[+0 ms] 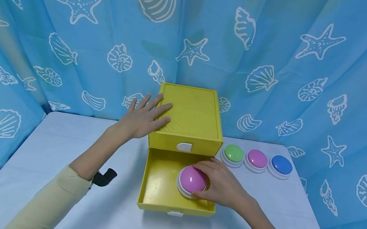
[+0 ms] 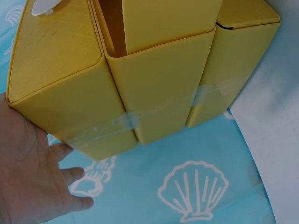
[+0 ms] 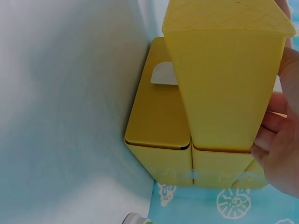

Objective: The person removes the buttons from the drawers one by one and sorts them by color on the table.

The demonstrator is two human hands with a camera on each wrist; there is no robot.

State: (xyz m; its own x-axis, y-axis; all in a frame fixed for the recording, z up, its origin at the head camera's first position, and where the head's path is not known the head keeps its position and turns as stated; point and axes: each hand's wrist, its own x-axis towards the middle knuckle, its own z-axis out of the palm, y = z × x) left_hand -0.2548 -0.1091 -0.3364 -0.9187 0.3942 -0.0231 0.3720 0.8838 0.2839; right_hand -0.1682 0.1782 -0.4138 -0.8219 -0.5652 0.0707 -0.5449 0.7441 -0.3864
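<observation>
A yellow drawer cabinet [image 1: 192, 111] stands on the table, one drawer [image 1: 157, 193] pulled out toward me; the left wrist view shows this to be the middle of its three drawers [image 2: 163, 79]. Inside the drawer my right hand [image 1: 221, 182] grips a domed pink push button [image 1: 192, 180] with a white base, thumb at the near side and fingers at the far side. The drawer wall [image 3: 224, 88] hides that button in the right wrist view. My left hand [image 1: 141, 119] rests on the cabinet's top left edge, fingers spread and straight.
To the right of the cabinet, a green push button [image 1: 233, 154], another pink one [image 1: 257, 159] and a blue one [image 1: 282, 165] stand in a row. A white cloth covers the table [image 1: 97, 203]. Behind hangs a blue curtain [image 1: 212, 22] with shells and starfish.
</observation>
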